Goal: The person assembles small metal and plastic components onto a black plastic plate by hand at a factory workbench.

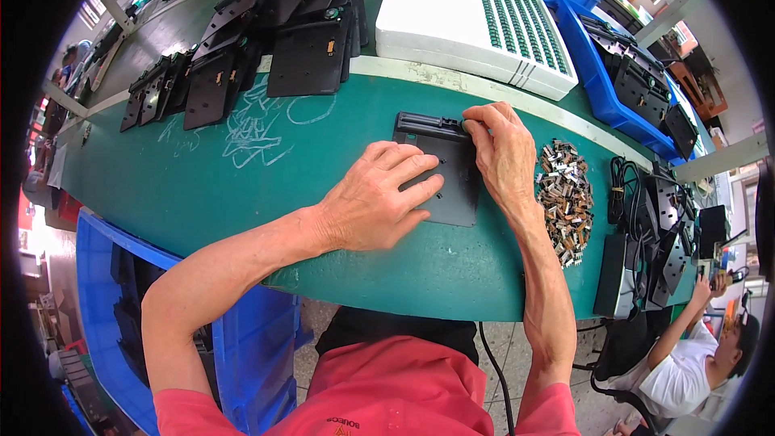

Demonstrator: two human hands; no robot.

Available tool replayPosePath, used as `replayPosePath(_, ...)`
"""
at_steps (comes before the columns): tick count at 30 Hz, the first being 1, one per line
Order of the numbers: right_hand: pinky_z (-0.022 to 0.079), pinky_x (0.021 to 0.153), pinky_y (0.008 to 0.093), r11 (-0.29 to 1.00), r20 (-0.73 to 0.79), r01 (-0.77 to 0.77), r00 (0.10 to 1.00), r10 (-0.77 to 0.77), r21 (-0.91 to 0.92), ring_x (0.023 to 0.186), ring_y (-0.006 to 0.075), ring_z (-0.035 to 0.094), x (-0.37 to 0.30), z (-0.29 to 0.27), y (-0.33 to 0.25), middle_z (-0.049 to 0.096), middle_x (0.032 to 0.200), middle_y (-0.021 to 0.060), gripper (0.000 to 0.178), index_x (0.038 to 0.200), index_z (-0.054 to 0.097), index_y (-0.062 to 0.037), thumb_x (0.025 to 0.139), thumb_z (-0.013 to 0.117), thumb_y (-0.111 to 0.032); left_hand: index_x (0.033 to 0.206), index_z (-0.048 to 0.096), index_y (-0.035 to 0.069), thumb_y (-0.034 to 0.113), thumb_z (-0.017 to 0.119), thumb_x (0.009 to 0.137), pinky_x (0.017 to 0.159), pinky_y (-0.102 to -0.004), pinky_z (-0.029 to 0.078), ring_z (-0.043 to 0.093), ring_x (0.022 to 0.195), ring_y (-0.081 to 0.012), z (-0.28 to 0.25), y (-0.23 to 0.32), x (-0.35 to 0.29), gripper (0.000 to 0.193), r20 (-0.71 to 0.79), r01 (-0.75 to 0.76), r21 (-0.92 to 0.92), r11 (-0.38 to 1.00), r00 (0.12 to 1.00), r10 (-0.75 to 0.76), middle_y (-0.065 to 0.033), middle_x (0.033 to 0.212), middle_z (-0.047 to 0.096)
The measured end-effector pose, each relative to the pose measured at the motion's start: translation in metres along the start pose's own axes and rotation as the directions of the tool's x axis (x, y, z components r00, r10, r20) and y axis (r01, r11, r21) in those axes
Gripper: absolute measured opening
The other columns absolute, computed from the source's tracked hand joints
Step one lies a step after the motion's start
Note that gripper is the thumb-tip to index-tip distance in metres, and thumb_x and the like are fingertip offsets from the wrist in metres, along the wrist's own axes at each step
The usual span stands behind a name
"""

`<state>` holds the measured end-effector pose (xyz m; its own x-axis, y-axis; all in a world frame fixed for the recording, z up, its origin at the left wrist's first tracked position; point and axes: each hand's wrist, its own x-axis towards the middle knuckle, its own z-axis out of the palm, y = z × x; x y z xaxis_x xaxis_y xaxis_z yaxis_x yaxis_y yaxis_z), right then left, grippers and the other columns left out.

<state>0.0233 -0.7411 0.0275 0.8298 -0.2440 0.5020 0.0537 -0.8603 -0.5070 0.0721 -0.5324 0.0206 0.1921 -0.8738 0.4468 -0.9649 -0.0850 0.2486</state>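
Note:
A flat black plastic panel [454, 194] with a raised ridge [424, 123] along its far edge lies on the green table in front of me. My left hand [379, 196] rests on the panel's left side, fingers stretched out and a little apart. At the ridge's right end, my right hand [502, 141] has thumb and fingertips pinched together. What they hold, if anything, is hidden. A heap of small metal and brown parts [565, 202] lies just right of my right forearm.
A white foam tray [432, 16] with rows of small green parts stands at the back. Similar black panels [303, 60] are stacked back left. Blue crates stand at right [601, 85] and lower left [258, 355]. Black cables [634, 186] lie at right, near a seated person [686, 363].

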Motion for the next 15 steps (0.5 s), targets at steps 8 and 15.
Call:
replayPosePath(8, 0.05, 0.077, 0.0397, 0.994, 0.03, -0.034, 0.999, 0.031, 0.105, 0.09, 0.0316, 0.064, 0.002, -0.007, 0.005, 0.065, 0.096, 0.0134, 0.014, 0.098, 0.07, -0.0026, 0.087, 0.063, -0.006, 0.116, 0.063, 0.002, 0.014, 0.075, 0.071, 0.102, -0.0481, 0.041, 0.051, 0.118, -0.0324, 0.001, 0.0, 0.001, 0.048, 0.004, 0.002, -0.012, 1.0, 1.0, -0.002, -0.0148, 0.126, 0.055)
replayPosePath(15, 0.051, 0.077, 0.0399, 0.983, 0.088, -0.13, 0.989, 0.119, 0.13, 0.09, 0.0306, 0.065, 0.002, -0.013, 0.005, 0.066, 0.098, 0.0131, 0.019, 0.102, 0.07, -0.0025, 0.084, 0.067, -0.009, 0.116, 0.063, 0.002, 0.015, 0.075, 0.071, 0.101, -0.0482, 0.041, 0.051, 0.118, -0.0326, 0.0, 0.0, -0.001, 0.048, 0.01, 0.004, -0.001, 1.0, 1.0, -0.004, -0.015, 0.126, 0.055)
